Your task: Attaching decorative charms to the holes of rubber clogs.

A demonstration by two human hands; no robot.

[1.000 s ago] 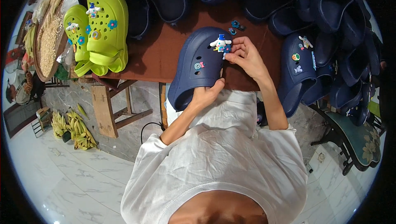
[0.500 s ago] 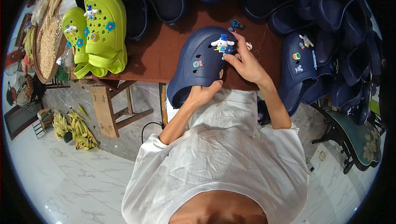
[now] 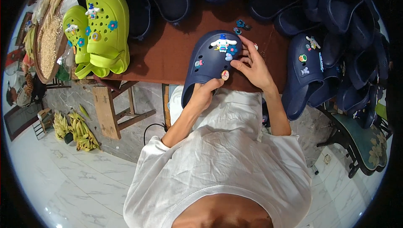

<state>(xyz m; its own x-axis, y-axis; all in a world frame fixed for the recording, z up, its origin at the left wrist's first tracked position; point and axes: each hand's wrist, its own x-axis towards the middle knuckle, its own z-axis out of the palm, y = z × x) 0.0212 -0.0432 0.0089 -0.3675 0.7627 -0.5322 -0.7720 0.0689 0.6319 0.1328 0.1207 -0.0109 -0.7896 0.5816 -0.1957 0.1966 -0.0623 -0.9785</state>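
Fingers: left hand (image 3: 203,95) pinching navy clog (image 3: 213,61) at its opening | right hand (image 3: 254,66) spread wide at clog's right edge | green clogs (image 3: 105,31) left of clog

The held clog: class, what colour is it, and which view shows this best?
The held clog is dark navy blue, seen best in the head view.

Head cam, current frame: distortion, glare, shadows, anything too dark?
Head view: round fisheye image, black corners; head view: small bright glare spots on the pale floor tiles, lower left; head view: insides of the navy clogs along the top sink into shadow; head view: held navy clog reads clearly.
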